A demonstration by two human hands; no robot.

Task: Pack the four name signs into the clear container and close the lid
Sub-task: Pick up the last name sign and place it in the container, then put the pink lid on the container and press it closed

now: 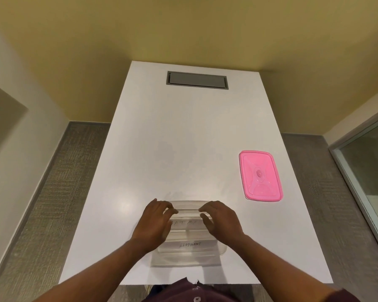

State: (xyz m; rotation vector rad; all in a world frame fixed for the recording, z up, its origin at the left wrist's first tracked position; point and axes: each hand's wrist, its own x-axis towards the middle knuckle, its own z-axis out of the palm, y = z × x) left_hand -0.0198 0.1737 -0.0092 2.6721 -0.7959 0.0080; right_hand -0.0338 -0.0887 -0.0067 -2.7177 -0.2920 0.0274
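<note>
A clear container (190, 259) stands open at the near edge of the white table (183, 138). Inside it, toward me, lies a white name sign (190, 244) that reads ELEPHANT. A second name sign (187, 222) with partly hidden letters sits farther back in the container. My left hand (155, 223) pinches that second sign's left end and my right hand (222, 221) pinches its right end, both over the container's far half. Any other signs are hidden under my hands. The pink lid (260, 175) lies flat on the table to the right, apart from the container.
A grey recessed hatch (197, 80) is set into the far end of the table. Grey carpet runs along both sides. A glass panel (369, 171) stands at the right, a yellow wall lies beyond the table, and my dark shirt shows at the bottom edge.
</note>
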